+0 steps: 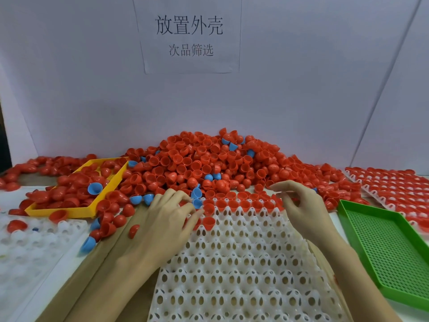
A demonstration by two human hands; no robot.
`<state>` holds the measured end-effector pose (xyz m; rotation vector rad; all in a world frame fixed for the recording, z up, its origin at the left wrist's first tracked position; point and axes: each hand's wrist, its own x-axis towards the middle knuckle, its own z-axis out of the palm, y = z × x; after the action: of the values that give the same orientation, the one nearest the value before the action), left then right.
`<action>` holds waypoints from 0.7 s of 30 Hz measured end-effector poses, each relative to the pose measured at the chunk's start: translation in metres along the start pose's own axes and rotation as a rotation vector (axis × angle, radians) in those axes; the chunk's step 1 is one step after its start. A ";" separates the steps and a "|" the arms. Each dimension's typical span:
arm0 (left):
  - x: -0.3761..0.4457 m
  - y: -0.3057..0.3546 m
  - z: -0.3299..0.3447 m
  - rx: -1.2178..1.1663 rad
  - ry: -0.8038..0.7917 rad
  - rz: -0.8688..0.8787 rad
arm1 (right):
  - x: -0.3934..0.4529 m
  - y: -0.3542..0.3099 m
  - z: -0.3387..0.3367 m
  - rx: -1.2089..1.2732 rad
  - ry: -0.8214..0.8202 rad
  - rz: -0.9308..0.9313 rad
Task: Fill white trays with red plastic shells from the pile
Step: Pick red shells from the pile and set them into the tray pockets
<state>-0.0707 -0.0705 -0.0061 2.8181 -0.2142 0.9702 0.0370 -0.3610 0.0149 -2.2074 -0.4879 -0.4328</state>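
1. Far left, a spare white tray (pixel 34 242) sits near the table edge with only a stray red shell or two on it. That one looks barely begun.
2. Next along, the yellow basket (pixel 76 211) holds a heap of red shells with one blue shell (pixel 94 188) showing among them. More blue ones are scattered around its near corner.
3. Now the left hand (pixel 171 219): it lies over the top-left corner of the centre tray (pixel 243 270), fingers loosely bent and pressed in among the shells at the pile's edge. I cannot tell whether it actually holds one.
4. Just off those fingertips, two red shells are seated mouth-up in the second and third rows, the nearer one (pixel 208 223) almost touching the hand.
5. The tray's far row is filled across, a line of seated shells (pixel 243 203) tucked against the foot of the pile (pixel 209 163). Everything nearer is bare sockets, so by my reckoning this tray has most of its filling ahead.
6. The right hand (pixel 301 205) hovers over the tray's top-right corner, fingers curled with the thumb drawn towards them, apparently holding nothing. Loose shells lie just beyond it.
7. Right of that, a green basket (pixel 348 208) with nothing in it that I can see.
8. Far right, a filled tray (pixel 394 184) is packed with red. That one looks done.
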 end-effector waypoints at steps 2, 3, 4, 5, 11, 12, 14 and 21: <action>0.002 -0.002 -0.004 0.034 0.018 0.025 | 0.017 -0.003 0.005 -0.081 -0.073 -0.012; 0.002 -0.003 -0.005 0.052 0.021 0.031 | 0.027 -0.004 0.008 -0.129 -0.120 -0.015; 0.002 -0.005 -0.005 0.071 0.022 0.036 | 0.038 -0.004 0.011 -0.171 -0.159 -0.013; 0.002 -0.007 -0.004 0.090 0.022 0.040 | 0.049 -0.004 0.014 -0.210 -0.189 -0.010; 0.004 -0.015 0.000 0.150 0.059 0.065 | 0.099 0.016 0.043 -0.530 -0.545 0.012; 0.003 -0.015 0.000 0.156 0.059 0.067 | 0.102 0.022 0.048 -0.561 -0.591 0.029; 0.002 -0.014 -0.001 0.155 0.048 0.070 | 0.106 0.031 0.055 -0.566 -0.594 0.060; 0.000 -0.005 -0.009 0.129 0.009 0.067 | 0.104 0.009 0.036 -0.280 -0.263 -0.072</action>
<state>-0.0755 -0.0635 0.0004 2.9397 -0.2558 1.0460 0.1368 -0.3172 0.0347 -2.5395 -0.6841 -0.2604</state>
